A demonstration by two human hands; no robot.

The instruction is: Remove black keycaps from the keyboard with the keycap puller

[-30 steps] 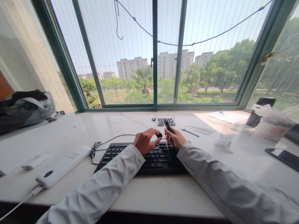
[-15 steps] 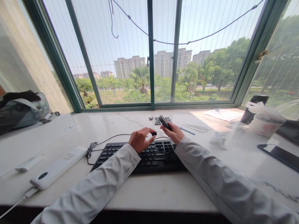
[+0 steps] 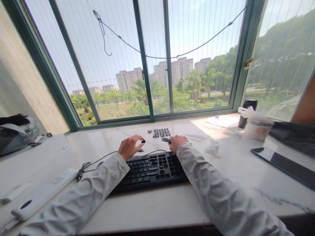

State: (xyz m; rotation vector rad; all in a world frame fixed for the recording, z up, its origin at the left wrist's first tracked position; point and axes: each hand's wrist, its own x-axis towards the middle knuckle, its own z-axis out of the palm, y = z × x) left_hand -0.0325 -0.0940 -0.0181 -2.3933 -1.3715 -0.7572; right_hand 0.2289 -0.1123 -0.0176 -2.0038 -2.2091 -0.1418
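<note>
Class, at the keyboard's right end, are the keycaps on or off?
Mostly off, where visible: the keyboard shows bare square sockets there, and small black keycaps lie in rows beyond it.

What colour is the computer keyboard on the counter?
The computer keyboard is black; it shows best in the head view.

Can count one left hand (image 3: 129, 147) and one right hand (image 3: 178, 143), both bare, plus two light grey sleeves (image 3: 211, 177). Can also tally one computer keyboard (image 3: 154, 172), one held keycap (image 3: 143, 141), one dark handheld object (image 3: 165, 140), one smartphone (image 3: 283, 166), one knotted cord (image 3: 119, 37), one sheet of paper (image 3: 219, 121), one bagged tub (image 3: 258, 128) and two white devices (image 3: 46, 193). Cannot total the loose keycaps (image 3: 161, 132) exactly, too small; would put them above a dozen.
</note>
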